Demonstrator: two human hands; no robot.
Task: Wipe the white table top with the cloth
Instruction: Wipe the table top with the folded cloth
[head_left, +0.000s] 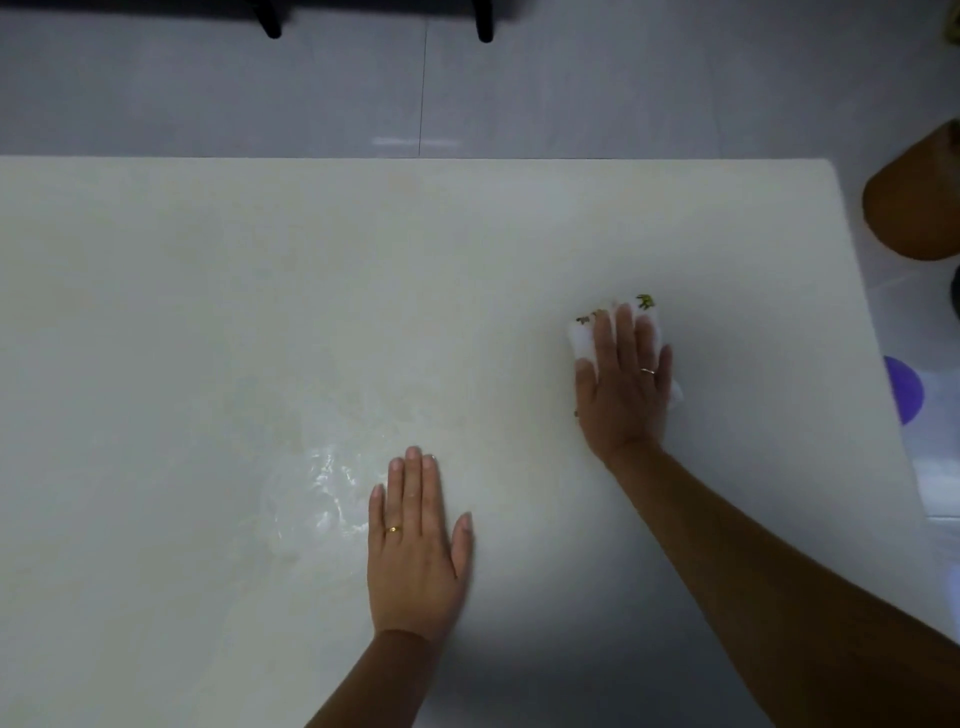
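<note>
My right hand (623, 384) pressing the cloth (579, 338) flat-fingered on the white table top (260, 286), my left hand (415, 551) flat, empty, left of the cloth, wet sheen (317, 493) farther left, brown stool (914, 208) to the cloth's right

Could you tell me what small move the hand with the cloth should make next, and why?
Probably slide the right hand and the cloth it presses flat leftward across the table, toward the glossy wet-looking patch beside the left hand, which shows streaks.

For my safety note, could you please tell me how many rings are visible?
2: one gold ring on the left hand, one thin ring on the right hand; undersides are hidden.
</note>
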